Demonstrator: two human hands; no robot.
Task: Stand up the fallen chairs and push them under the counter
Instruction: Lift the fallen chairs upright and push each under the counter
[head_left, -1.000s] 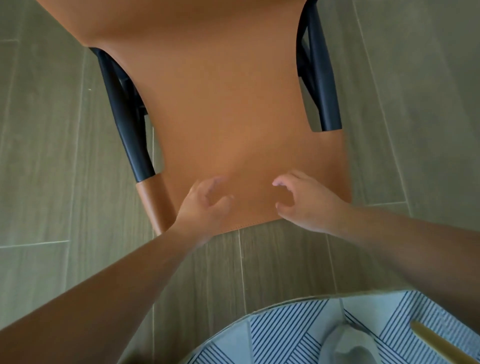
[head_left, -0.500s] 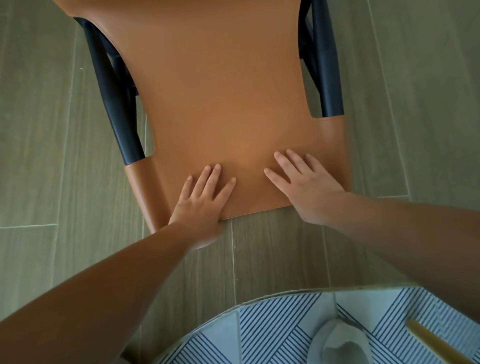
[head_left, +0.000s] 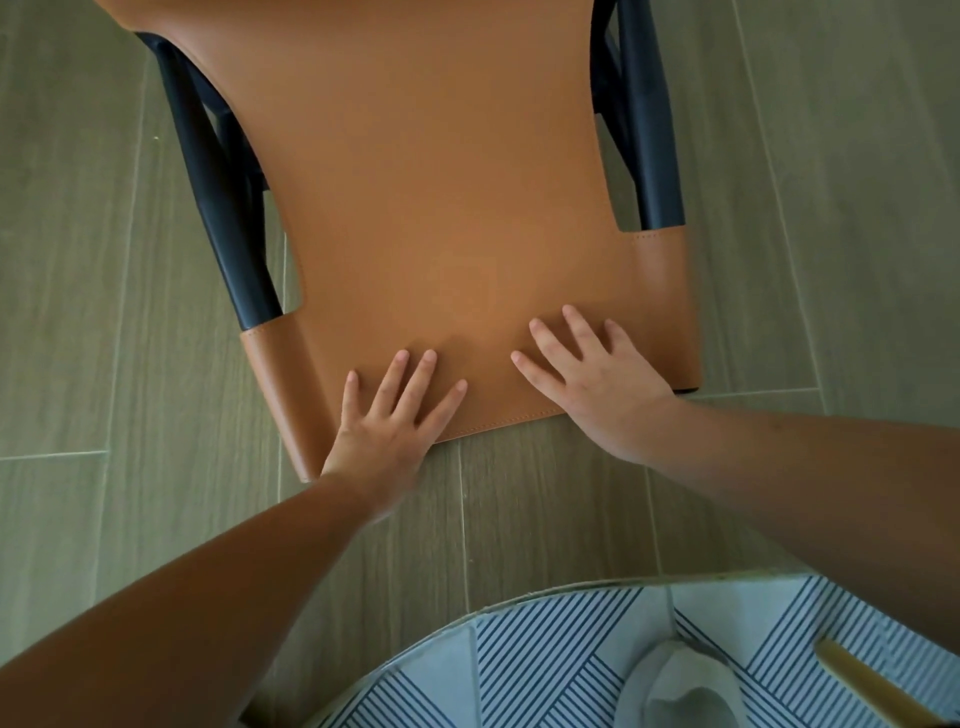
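Observation:
A chair (head_left: 447, 187) with a tan leather back and black frame tubes fills the upper middle of the head view, seen from above over grey wood-look floor. My left hand (head_left: 395, 415) lies flat on the near edge of the leather, fingers straight and spread. My right hand (head_left: 587, 374) presses flat beside it to the right, fingers also straight. Neither hand curls around anything. The chair's seat and legs are out of sight.
A round rug (head_left: 571, 654) with blue and white stripes lies at the bottom right. A pale slipper (head_left: 675, 686) and a yellowish stick (head_left: 872, 691) rest on it. Grey floor planks (head_left: 78, 312) stretch on both sides of the chair.
Both hands went from loosely curled above the leather to flat on its near edge. Over the last half second they hold the same place.

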